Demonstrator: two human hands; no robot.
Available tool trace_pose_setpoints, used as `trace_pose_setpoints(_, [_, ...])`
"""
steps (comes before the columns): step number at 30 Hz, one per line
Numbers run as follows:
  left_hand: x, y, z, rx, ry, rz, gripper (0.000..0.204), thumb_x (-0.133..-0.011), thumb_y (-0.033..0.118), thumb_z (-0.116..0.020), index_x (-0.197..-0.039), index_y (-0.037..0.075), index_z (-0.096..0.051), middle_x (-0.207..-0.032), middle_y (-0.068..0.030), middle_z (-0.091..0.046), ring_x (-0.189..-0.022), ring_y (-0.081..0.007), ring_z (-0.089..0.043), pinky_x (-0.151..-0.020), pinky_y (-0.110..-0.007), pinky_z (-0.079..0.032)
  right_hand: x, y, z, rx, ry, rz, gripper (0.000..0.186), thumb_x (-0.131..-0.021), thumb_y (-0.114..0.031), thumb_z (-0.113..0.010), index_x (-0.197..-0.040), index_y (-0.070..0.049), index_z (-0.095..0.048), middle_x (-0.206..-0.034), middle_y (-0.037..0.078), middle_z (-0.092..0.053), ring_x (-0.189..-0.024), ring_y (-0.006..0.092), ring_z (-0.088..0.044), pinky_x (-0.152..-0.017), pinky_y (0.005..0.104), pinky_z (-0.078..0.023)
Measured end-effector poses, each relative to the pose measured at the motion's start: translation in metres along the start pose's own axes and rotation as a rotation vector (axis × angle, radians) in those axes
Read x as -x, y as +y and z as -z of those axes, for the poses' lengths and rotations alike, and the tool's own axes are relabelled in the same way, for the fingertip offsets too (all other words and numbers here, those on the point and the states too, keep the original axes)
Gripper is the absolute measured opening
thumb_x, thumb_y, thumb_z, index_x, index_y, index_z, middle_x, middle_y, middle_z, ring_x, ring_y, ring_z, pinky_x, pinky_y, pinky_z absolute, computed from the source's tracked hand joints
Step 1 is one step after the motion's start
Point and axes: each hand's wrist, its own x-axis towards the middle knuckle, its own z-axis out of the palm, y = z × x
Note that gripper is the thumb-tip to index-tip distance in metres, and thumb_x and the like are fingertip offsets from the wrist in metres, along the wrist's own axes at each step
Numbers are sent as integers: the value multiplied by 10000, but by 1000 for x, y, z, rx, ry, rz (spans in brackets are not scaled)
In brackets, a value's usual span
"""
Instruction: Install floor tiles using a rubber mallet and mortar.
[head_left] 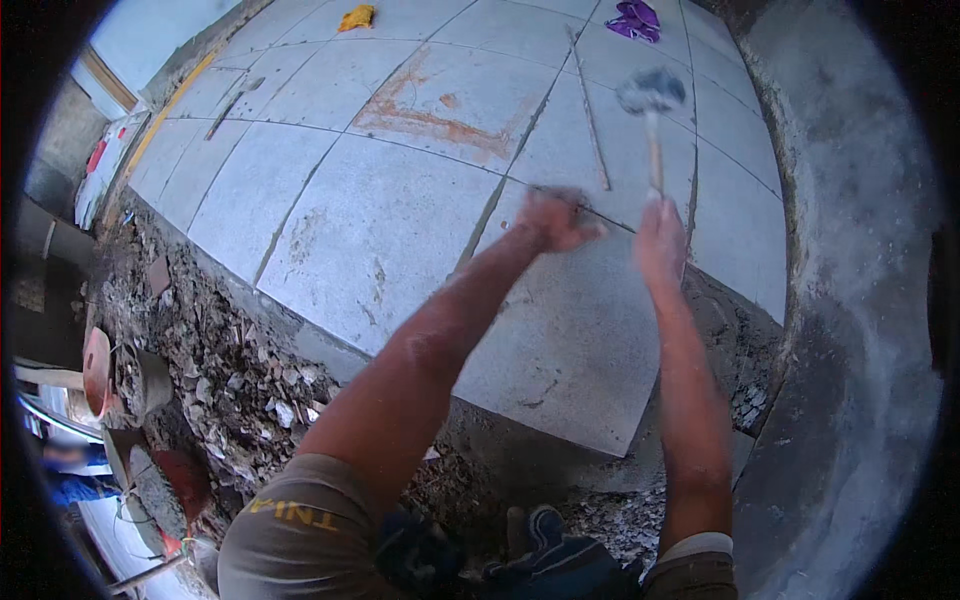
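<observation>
So the person's right hand (661, 243) has its fingers wrapped around the wooden handle of a mallet (655, 150), pretty clearly a proper grip. The mallet's dark head is out past the hand, over the tiled floor (365, 230), and it's kinda blurry, so can't say if it's touching anything.

Left hand (560, 218) is at the far end of the pale front tile (555, 350), right by the joint. It's smeared too, so no telling if those fingers are clenched, loose or on something small. The front tile itself sits below both hands, between the two forearms, with its near corner sticking out over the rough ground.

Around that: a thin stick (590, 115) lying just left of the mallet, a purple cloth (634, 20) and a yellow cloth (357, 17) way up top, and loose rubble (230, 380) off to the lower left.
</observation>
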Motion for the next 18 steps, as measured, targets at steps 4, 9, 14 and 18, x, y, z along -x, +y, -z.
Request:
trace_pose_setpoints(4, [36,-110,26,-267,346,328,1101,-854,868,-405,-1604,70,-287,-1655,-159,-310,-1550,-293,-251,-1231,-648,-78,5,-82,-27,-177,-9,197,343,-1070,-343,-468,-1044,-17,-572,-872,276,-672,-846,494,-663,-687,558,-496])
trace_pose_setpoints(9, [35,-116,33,-205,204,195,1117,-861,882,-349,-1620,68,-245,-1689,-115,-250,-1567,-281,-207,-1221,-673,-32,7,-70,-121,-18,-111,92,343,-1071,-349,-446,-1035,-20,-537,-875,287,-673,-849,505,-663,-707,587,-501])
trace_pose_setpoints(14, [45,-131,32,-263,240,211,1099,-878,872,-316,-1620,64,-244,-1692,-107,-244,-1568,-318,-192,-1220,-674,-18,13,-90,-163,-42,-87,87,361,-1063,-378,-432,-1028,-29,-518,-909,303,-681,-851,519,-666,-735,623,-505])
trace_pose_setpoints(18, [41,-136,33,-242,272,184,1094,-878,864,-340,-1614,59,-262,-1684,-111,-263,-1566,-317,-195,-1219,-675,-19,13,-65,-166,194,-294,83,362,-1059,-379,-443,-1039,-27,-525,-916,309,-678,-873,510,-668,-740,619,-507])
